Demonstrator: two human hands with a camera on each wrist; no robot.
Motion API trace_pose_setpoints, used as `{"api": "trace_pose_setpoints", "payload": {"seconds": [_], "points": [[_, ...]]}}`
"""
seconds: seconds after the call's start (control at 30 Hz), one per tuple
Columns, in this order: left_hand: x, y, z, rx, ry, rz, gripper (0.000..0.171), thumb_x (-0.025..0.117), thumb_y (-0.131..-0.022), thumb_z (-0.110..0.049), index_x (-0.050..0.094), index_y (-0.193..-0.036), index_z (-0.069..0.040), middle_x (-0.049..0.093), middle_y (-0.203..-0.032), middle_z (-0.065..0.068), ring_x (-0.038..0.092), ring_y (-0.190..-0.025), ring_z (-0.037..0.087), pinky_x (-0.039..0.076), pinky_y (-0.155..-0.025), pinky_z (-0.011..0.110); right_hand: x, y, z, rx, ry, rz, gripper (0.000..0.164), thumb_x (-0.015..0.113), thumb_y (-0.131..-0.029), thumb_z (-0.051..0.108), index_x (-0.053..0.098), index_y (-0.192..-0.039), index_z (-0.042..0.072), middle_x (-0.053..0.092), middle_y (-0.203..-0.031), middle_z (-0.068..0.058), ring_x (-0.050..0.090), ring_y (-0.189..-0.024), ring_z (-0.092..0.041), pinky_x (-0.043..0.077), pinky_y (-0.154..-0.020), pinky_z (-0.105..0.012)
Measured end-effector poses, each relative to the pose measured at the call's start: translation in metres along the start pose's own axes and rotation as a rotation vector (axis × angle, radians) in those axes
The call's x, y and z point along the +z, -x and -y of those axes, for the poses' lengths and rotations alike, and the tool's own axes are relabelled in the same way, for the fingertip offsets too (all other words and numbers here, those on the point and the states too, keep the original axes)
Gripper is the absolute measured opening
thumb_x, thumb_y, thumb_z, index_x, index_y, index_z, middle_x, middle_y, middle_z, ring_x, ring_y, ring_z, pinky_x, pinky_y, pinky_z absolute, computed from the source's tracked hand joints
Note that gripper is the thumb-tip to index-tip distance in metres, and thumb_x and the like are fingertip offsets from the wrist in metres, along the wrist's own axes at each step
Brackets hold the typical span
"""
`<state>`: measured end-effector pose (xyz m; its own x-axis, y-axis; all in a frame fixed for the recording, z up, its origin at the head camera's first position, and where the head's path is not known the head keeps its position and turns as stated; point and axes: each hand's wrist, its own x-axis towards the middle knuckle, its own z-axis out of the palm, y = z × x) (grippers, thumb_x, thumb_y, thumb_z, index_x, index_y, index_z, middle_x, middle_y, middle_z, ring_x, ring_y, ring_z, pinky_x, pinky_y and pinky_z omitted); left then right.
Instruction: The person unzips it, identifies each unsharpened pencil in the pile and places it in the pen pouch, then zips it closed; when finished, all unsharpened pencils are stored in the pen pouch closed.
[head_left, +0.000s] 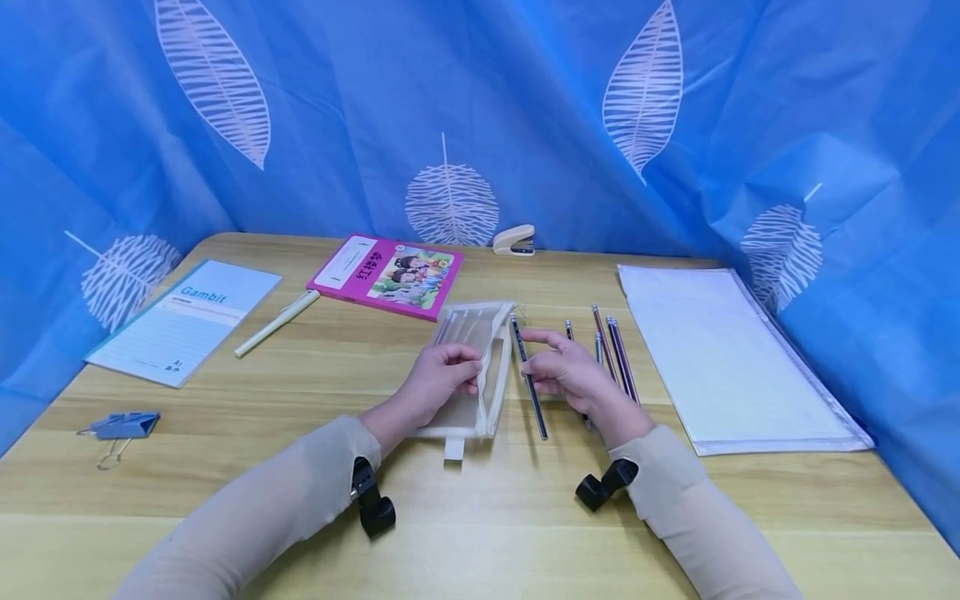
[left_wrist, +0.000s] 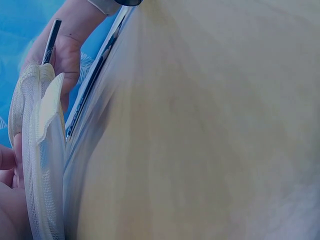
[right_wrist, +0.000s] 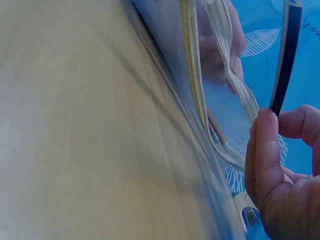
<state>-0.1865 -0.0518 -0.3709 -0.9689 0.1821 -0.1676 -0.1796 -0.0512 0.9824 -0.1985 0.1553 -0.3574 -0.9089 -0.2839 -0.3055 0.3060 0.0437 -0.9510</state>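
My left hand (head_left: 438, 379) pinches the zippered edge of a pale mesh pencil pouch (head_left: 498, 387), holding its mouth apart. The pouch lies on the table with its opening facing right. In the right wrist view, pencil ends (right_wrist: 218, 128) show inside the opening. With thumb and fingers, my right hand (head_left: 573, 379) grips a dark pencil (head_left: 534, 400) just right of the pouch mouth. That pencil also stands out dark in the right wrist view (right_wrist: 286, 60). Several loose pencils (head_left: 619, 354) lie beyond the right hand, partly hidden by it.
A pink book (head_left: 345, 287) and a cream stapler (head_left: 513, 241) lie at the back. At left are a notebook (head_left: 187, 325), a pale green pen (head_left: 277, 323) and a blue binder clip (head_left: 129, 426). A white flat folder (head_left: 735, 358) lies at right, before a blue curtain (head_left: 525, 108).
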Motion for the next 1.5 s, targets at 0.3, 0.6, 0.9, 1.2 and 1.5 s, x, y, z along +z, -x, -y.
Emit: {"api": "trace_pose_setpoints", "payload": {"seconds": [0.3,0.6,0.9,1.2,1.5], "points": [[0.001,0.0,0.001,-0.008,-0.021,-0.001,0.018,0.058,-0.085,0.004,0.062,-0.102,0.008,0.061,-0.08,0.006,0.056,-0.055,0.01,0.053,-0.056,0.021,0.012,-0.008,-0.003,-0.008,-0.024,-0.005,0.063,0.059,-0.079,-0.003,0.038,-0.137,0.008,0.06,-0.075,0.0,0.057,-0.06,-0.008,0.052,-0.054,-0.017],[0.001,0.001,0.001,-0.014,-0.014,-0.001,0.018,0.058,-0.085,0.004,0.062,-0.102,0.008,0.061,-0.08,0.006,0.056,-0.054,0.01,0.053,-0.055,0.021,0.021,-0.013,-0.004,-0.022,-0.037,-0.056,0.064,0.059,-0.079,-0.002,0.037,-0.138,0.01,0.059,-0.074,-0.002,0.057,-0.06,-0.009,0.053,-0.054,-0.018],[0.002,0.001,0.0,0.0,-0.013,0.006,0.019,0.058,-0.085,0.003,0.062,-0.102,0.009,0.062,-0.08,0.005,0.056,-0.054,0.009,0.053,-0.055,0.021,0.028,-0.015,-0.002,-0.044,-0.06,-0.066,0.066,0.058,-0.078,-0.004,0.035,-0.138,0.007,0.059,-0.073,-0.002,0.058,-0.062,-0.01,0.054,-0.057,-0.019],[0.003,0.001,-0.002,0.005,-0.007,0.02,0.018,0.057,-0.085,0.004,0.062,-0.102,0.009,0.062,-0.083,0.006,0.056,-0.055,0.009,0.053,-0.055,0.021,0.034,-0.02,-0.004,-0.058,-0.073,-0.063,0.064,0.057,-0.08,-0.005,0.032,-0.138,0.006,0.061,-0.077,-0.004,0.06,-0.064,-0.011,0.055,-0.059,-0.02],[0.003,0.003,-0.002,0.006,-0.02,0.016,0.018,0.058,-0.085,0.004,0.062,-0.101,0.009,0.064,-0.085,0.008,0.056,-0.055,0.01,0.054,-0.055,0.021,0.04,-0.02,-0.006,-0.027,-0.094,-0.088,0.062,0.061,-0.081,-0.006,0.036,-0.136,0.007,0.058,-0.082,-0.007,0.06,-0.065,-0.012,0.056,-0.062,-0.022]]}}
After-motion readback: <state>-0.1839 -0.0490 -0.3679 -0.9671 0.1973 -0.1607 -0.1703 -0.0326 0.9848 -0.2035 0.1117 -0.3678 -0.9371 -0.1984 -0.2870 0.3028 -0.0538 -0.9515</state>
